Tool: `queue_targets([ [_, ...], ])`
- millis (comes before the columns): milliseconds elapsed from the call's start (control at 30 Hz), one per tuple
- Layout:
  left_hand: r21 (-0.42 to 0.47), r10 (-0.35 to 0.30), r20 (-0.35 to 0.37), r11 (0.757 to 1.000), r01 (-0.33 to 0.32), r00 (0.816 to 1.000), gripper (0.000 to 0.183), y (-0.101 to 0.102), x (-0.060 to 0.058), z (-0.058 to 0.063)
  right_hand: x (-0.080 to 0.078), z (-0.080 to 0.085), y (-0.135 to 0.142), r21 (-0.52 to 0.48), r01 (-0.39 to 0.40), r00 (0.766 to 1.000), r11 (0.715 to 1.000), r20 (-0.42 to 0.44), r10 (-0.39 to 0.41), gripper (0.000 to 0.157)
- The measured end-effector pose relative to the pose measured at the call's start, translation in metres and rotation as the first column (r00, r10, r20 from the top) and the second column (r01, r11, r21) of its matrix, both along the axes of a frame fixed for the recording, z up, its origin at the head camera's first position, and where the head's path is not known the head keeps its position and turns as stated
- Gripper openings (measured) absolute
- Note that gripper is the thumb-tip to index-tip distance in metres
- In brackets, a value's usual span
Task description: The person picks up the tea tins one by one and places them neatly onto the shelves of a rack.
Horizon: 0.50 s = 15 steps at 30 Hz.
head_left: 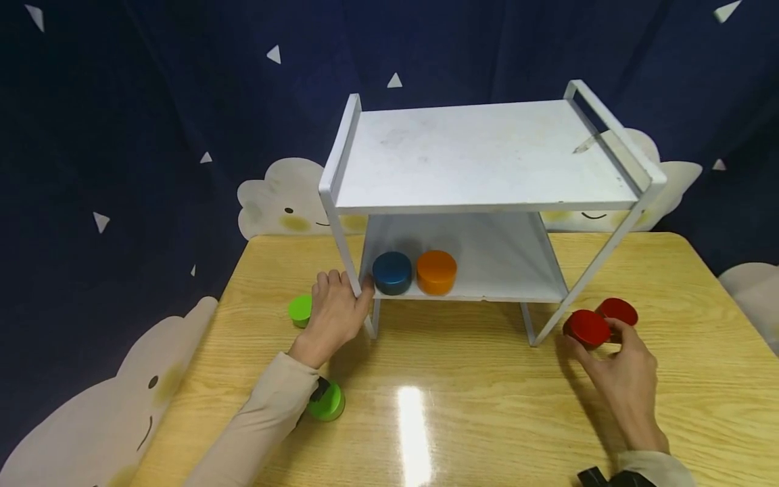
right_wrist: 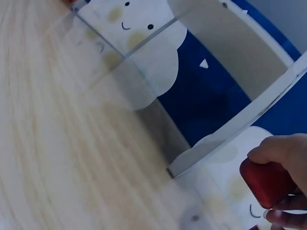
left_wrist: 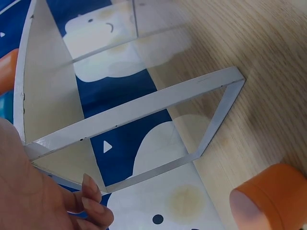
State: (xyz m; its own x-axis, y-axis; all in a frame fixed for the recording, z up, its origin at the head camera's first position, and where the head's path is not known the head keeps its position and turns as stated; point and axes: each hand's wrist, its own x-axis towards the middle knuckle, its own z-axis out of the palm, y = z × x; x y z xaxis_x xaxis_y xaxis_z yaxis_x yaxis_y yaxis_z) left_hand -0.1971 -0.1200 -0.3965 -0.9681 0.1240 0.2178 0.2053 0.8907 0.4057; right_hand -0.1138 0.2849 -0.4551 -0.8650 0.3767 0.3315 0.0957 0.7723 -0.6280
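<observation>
A two-tier white metal shelf (head_left: 481,155) stands tilted in the head view, its lower tier bearing a blue cylinder (head_left: 392,273) and an orange cylinder (head_left: 436,272). My left hand (head_left: 335,308) grips the shelf's left post at the lower tier, thumb on the inner side and fingers outside. Beside the right leg, my right hand (head_left: 627,372) holds a short red cylinder (head_left: 589,329) between thumb and fingers. That red cylinder (right_wrist: 268,182) also shows in the right wrist view. Just behind it is a second red cylinder (head_left: 617,310), partly covered by the held one and the fingers.
One green cylinder (head_left: 301,310) lies left of my left hand, another green cylinder (head_left: 327,402) by the left wrist. The left wrist view has an orange cylinder (left_wrist: 273,196) on the wooden table (head_left: 462,406). A dark blue curtain (head_left: 152,101) with clouds hangs behind.
</observation>
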Motion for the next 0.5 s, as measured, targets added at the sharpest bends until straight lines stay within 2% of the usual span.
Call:
queue_targets([
  [233, -0.008, 0.008, -0.012, 1.000, -0.008, 1.000, 0.045, 0.000, 0.001, 0.000, 0.004, 0.018, -0.009, 0.011, -0.002, 0.995, 1.000, -0.101, 0.003, 0.062],
  [500, 0.002, 0.010, -0.016, 1.000, -0.010, 1.000, 0.045, 0.001, 0.000, 0.000, 0.008, 0.030, -0.013, 0.021, -0.018, 0.994, 1.000, -0.107, 0.020, 0.064],
])
